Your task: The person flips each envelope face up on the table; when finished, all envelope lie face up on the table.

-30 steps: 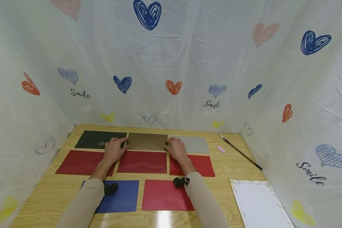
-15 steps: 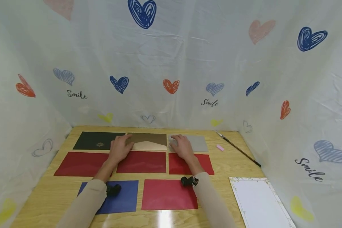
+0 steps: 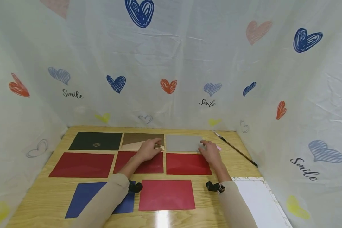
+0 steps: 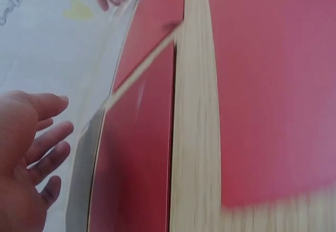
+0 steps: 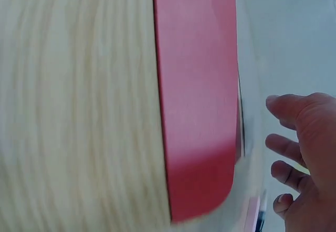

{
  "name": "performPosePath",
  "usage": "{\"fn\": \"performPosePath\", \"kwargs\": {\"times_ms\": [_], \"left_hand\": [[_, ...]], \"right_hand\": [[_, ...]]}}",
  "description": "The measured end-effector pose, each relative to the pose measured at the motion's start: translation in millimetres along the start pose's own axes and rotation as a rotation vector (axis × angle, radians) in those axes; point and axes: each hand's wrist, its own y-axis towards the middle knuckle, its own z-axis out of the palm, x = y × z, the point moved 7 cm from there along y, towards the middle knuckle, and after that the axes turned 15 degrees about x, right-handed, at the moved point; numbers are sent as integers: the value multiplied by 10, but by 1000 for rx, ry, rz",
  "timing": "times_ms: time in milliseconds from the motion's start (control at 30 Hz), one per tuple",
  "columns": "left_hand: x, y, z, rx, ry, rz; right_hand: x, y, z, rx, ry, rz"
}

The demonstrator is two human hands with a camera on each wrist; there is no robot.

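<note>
In the head view my left hand (image 3: 148,149) lies over the right end of a shiny brown envelope (image 3: 136,137), its fingers pointing toward a grey envelope (image 3: 183,143). My right hand (image 3: 211,152) is at the right edge of that grey envelope. Both hands hold nothing, and the wrist views show their fingers loosely bent and spread. A dark green envelope (image 3: 95,141) with a small gold emblem lies at the back left. Three red envelopes form the middle row: a left one (image 3: 82,164), a middle one (image 3: 154,164) partly behind my left forearm, and a brighter right one (image 3: 188,164).
In front lie a blue envelope (image 3: 84,198), partly hidden by my left sleeve, and a pinkish-red envelope (image 3: 166,194). A brush (image 3: 236,148) and a pink eraser-like block (image 3: 218,148) sit at the right. A white sheet with a gold border (image 3: 256,199) lies front right. White curtains surround the table.
Both hands have moved right, from the two ends of the brown envelope to the ends of the grey one. A lighter, reflective patch now shows on the brown envelope.
</note>
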Motion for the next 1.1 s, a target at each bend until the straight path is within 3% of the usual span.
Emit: {"fn": "performPosePath", "kwargs": {"times_ms": [167,433,700,967,1100], "left_hand": [[-92,105,171,56,-121,10],[-110,149,301,77,-207,-42],[-63,194,406,109,-527,-121],[-15,204,409,107,-768,-141],[-40,184,390,91,-822,-140]], "right_hand": [[-167,-122,-25,23,8,47],[-211,-144,38,59,94,54],[-236,-138,40,70,167,86],[-232,-131,31,76,185,89],[-263,-114,45,68,195,94]]}}
